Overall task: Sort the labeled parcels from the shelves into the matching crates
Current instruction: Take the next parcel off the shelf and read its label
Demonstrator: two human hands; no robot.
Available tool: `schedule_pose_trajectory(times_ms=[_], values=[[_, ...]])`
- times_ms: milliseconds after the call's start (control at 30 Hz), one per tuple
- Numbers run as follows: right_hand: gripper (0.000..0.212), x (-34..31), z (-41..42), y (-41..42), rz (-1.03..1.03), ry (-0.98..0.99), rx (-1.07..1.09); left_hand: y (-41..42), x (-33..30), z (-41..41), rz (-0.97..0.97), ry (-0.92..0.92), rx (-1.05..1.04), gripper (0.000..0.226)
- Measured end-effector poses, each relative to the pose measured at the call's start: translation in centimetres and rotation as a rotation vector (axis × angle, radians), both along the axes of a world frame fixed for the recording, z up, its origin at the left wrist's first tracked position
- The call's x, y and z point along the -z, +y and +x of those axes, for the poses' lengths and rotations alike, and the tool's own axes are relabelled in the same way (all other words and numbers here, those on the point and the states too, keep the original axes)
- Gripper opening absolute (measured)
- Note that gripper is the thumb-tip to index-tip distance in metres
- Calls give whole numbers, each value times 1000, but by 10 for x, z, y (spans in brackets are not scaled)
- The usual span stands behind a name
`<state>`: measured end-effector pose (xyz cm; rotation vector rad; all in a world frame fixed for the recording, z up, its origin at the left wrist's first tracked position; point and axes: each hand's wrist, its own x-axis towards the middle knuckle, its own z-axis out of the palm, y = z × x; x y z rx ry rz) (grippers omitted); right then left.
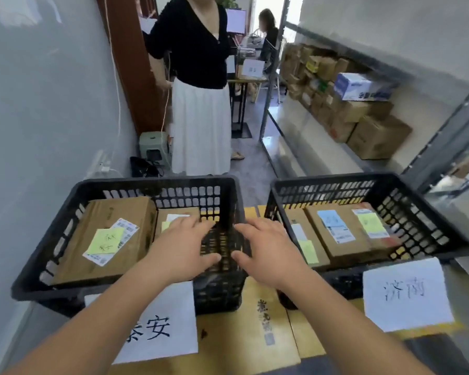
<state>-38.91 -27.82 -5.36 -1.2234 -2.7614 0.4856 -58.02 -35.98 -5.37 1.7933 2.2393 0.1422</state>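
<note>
Shelves [344, 104] fill the upper right of the frame, stacked with brown parcels plus one white-and-blue box; well apart from both hands. A bystander in black top and white skirt stands upper centre.

Left crate [49, 255], lower left: big parcel [111, 236] with a green note and shipping label, long axis running from the near rim up toward the far wall. A small parcel [178, 216] sits just right of it, its near end under the left hand. Right side of this crate bare (mesh floor shows).

Right crate [441, 226], mid right: three parcels side by side, labels up, long axes also running near to far.

White signs hang off each crate's near rim, left sign [163, 328] and right sign [406, 293], handwritten. Crates stand on flattened cardboard [244, 339].

Left hand [182, 250], centre: fingers spread flat, tips over the small parcel, thumb out right; contact likely, cannot tell for sure. Holds nothing.

Right hand [266, 247], just right of it, over the left crate's right wall and the gap between crates: fingers spread, pinching nothing.

Judgement: small parcel lies straight ahead of the left fingers, so the left hand is nearer to seat it. Next parcel is up and right on the shelves, so the right hand is nearer (needs a turn).
</note>
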Motion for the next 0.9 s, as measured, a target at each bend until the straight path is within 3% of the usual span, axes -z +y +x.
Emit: schedule_pose_trajectory(times_ms=[500,900], values=[[68,-21,358,-43,-25,5,542,71,-20,344,1,-6,553,85],[68,-23,534,-44,38,-14,926,135,-10,553,45,-112,973,85]])
